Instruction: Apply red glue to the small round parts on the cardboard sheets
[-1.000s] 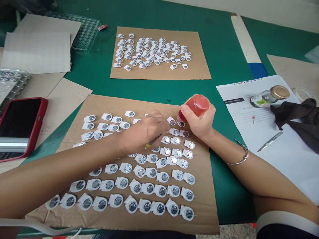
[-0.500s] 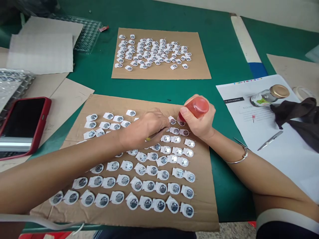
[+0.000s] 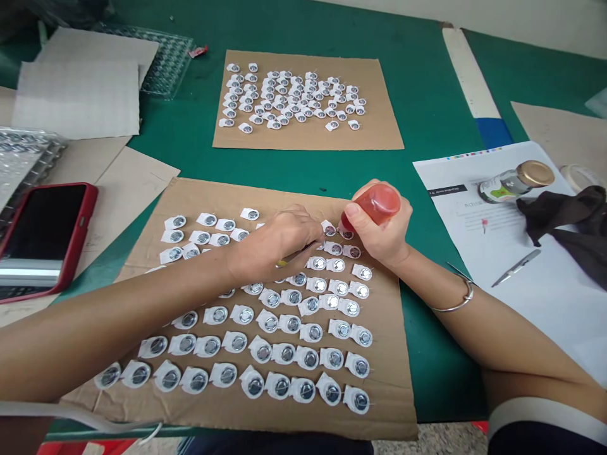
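Rows of small white tabs with round silvery centres (image 3: 357, 365) lie on a brown cardboard sheet (image 3: 379, 404). Near the sheet's upper right, my right hand (image 3: 386, 230) is wrapped round a red, translucent bottle (image 3: 378, 203), tilted over the tabs with its lower end hidden. Just left of it, my left hand (image 3: 289, 243) is closed low over the upper rows, its fingers curled around a thin tool (image 3: 289, 258), of which only a short yellowish and dark length shows. The left fingertips are mostly hidden behind the hand.
Farther back lies a second cardboard (image 3: 303, 139) with similar tabs. At left are a red-cased phone (image 3: 42, 234), grey card sheets (image 3: 78, 101) and clear plastic trays (image 3: 165, 63). At right, a jar (image 3: 516, 181), tweezers (image 3: 516, 267) and dark cloth (image 3: 564, 215) rest on paper (image 3: 459, 208).
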`<control>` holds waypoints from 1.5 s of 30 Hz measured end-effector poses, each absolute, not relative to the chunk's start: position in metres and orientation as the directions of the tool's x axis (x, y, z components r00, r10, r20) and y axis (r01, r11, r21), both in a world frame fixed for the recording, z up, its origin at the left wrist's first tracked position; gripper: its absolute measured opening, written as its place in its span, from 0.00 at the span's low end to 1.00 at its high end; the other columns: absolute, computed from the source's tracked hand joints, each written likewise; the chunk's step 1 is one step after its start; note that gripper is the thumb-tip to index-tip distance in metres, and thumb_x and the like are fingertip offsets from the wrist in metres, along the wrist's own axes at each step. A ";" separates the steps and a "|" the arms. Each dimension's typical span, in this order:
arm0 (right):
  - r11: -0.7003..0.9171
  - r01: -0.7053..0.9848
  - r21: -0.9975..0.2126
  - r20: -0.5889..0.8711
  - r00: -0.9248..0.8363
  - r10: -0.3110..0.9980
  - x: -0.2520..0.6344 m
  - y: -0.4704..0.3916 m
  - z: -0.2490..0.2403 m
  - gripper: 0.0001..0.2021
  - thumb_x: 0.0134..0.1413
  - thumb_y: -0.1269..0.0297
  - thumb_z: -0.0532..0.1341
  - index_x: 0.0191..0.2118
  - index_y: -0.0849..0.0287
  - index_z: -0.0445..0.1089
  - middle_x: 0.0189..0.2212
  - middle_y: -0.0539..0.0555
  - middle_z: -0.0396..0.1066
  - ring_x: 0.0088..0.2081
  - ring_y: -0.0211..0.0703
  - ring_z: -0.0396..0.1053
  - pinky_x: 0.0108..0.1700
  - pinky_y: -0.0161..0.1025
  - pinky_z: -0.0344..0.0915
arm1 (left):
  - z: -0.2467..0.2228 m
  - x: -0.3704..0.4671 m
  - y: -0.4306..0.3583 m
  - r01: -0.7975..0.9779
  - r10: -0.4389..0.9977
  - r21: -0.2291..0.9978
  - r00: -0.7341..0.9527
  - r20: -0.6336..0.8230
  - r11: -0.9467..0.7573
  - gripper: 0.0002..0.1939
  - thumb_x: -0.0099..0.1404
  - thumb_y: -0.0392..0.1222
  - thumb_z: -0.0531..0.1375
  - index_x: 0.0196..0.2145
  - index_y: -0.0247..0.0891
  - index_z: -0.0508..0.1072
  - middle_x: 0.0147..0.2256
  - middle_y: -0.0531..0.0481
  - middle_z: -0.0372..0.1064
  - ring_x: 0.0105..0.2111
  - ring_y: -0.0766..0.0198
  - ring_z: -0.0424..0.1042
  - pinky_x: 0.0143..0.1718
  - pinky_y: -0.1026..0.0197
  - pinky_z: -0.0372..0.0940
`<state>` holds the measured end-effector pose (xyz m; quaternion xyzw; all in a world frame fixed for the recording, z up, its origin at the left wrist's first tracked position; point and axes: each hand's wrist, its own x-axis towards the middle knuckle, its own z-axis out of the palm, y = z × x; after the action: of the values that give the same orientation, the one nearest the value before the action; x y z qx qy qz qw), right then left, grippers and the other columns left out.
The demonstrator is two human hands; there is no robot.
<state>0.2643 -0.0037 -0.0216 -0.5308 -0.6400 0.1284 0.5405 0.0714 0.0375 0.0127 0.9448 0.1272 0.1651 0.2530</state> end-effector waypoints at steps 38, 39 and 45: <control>0.388 0.499 -0.775 0.537 0.195 0.821 0.260 -0.006 -0.027 0.11 0.48 0.55 0.62 0.27 0.55 0.64 0.26 0.51 0.66 0.27 0.40 0.64 0.30 0.43 0.64 | 0.011 0.069 0.044 0.161 0.391 0.620 0.885 0.253 -0.768 0.07 0.60 0.30 0.54 0.27 0.34 0.70 0.29 0.48 0.71 0.31 0.65 0.71 0.35 0.62 0.64; 0.390 0.497 -0.775 0.537 0.195 0.821 0.260 -0.006 -0.028 0.11 0.48 0.55 0.62 0.27 0.55 0.64 0.26 0.51 0.66 0.27 0.40 0.64 0.30 0.43 0.64 | 0.010 0.069 0.044 0.159 0.389 0.620 0.885 0.255 -0.768 0.07 0.60 0.30 0.54 0.27 0.34 0.70 0.29 0.48 0.71 0.31 0.65 0.71 0.35 0.62 0.64; 0.389 0.513 -0.765 0.546 0.196 0.814 0.260 -0.006 -0.028 0.10 0.48 0.55 0.62 0.28 0.55 0.64 0.27 0.51 0.66 0.28 0.41 0.65 0.31 0.44 0.64 | 0.008 0.068 0.046 0.153 0.384 0.622 0.887 0.256 -0.768 0.06 0.59 0.30 0.54 0.28 0.35 0.70 0.30 0.49 0.72 0.32 0.65 0.71 0.34 0.63 0.64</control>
<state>0.2603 -0.0055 -0.0283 -0.5357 -0.6194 0.1351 0.5578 0.0684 0.0460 0.0081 0.9213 0.1457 0.1875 0.3079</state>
